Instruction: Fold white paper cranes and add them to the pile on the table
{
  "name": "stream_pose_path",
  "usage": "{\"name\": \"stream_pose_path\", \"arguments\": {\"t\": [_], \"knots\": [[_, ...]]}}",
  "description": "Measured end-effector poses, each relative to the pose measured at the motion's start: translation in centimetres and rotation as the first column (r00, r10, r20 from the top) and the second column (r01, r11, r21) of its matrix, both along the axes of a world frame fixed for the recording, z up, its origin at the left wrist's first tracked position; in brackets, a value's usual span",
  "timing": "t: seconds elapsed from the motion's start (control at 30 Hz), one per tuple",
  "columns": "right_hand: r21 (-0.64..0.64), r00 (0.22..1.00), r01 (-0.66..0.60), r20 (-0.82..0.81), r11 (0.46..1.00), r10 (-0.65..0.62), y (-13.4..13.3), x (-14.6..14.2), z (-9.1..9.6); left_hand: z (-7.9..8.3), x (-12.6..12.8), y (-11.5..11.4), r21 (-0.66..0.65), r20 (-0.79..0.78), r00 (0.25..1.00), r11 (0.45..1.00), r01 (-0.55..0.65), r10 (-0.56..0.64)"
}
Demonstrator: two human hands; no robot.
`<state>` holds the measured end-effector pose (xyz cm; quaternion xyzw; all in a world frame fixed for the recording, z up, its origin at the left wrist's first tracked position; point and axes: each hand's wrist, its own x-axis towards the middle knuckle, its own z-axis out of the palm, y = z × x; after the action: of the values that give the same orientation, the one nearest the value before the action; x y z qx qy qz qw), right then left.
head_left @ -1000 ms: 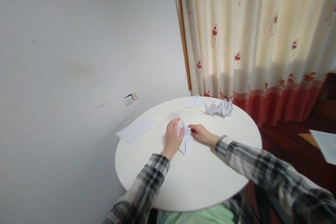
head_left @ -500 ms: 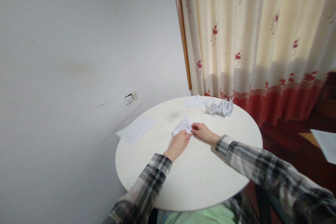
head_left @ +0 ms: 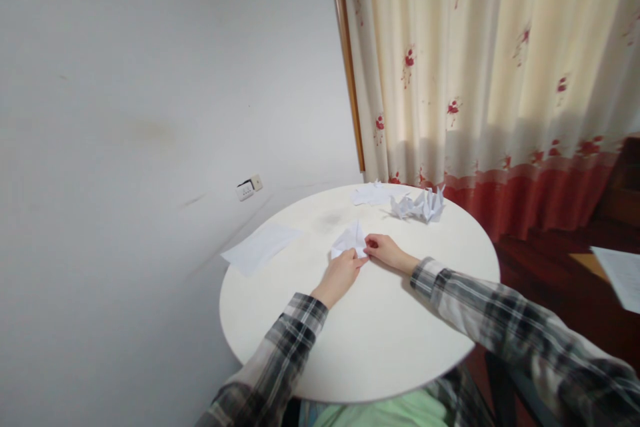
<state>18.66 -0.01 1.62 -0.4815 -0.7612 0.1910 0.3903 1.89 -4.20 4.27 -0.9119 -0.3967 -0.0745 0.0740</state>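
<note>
A small folded white paper (head_left: 349, 239) lies near the middle of a round white table (head_left: 380, 340). My left hand (head_left: 341, 273) pinches the paper's near edge with closed fingers. My right hand (head_left: 385, 251) presses on the paper's right corner, fingers curled together. Both arms wear plaid sleeves.
A flat white sheet (head_left: 261, 247) hangs over the table's left edge. Several folded paper shapes (head_left: 420, 205) and another white sheet (head_left: 373, 194) sit at the far side. A flowered curtain (head_left: 490, 80) hangs behind; a wall socket (head_left: 249, 187) is on the left wall. Papers (head_left: 620, 273) lie on a dark surface at the right.
A second ago my left hand lay over the paper, which pointed toward me. The paper has since been turned or flipped away, and my left hand now pinches its near edge.
</note>
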Motion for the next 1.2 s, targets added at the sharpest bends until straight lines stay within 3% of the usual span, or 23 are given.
{"name": "stream_pose_path", "arguments": {"t": [0.63, 1.2], "knots": [[0.009, 0.998, -0.012, 0.055, 1.0, 0.012, -0.2, 0.0, 0.2, -0.3, 0.1, 0.2, 0.0, 0.02, 1.0, 1.0, 0.01, -0.01], [0.007, 0.999, -0.001, 0.047, 1.0, 0.001, -0.5, 0.0, 0.5, 0.9, 0.5, -0.9, 0.082, -0.112, 0.994, 0.997, 0.011, -0.002]]}}
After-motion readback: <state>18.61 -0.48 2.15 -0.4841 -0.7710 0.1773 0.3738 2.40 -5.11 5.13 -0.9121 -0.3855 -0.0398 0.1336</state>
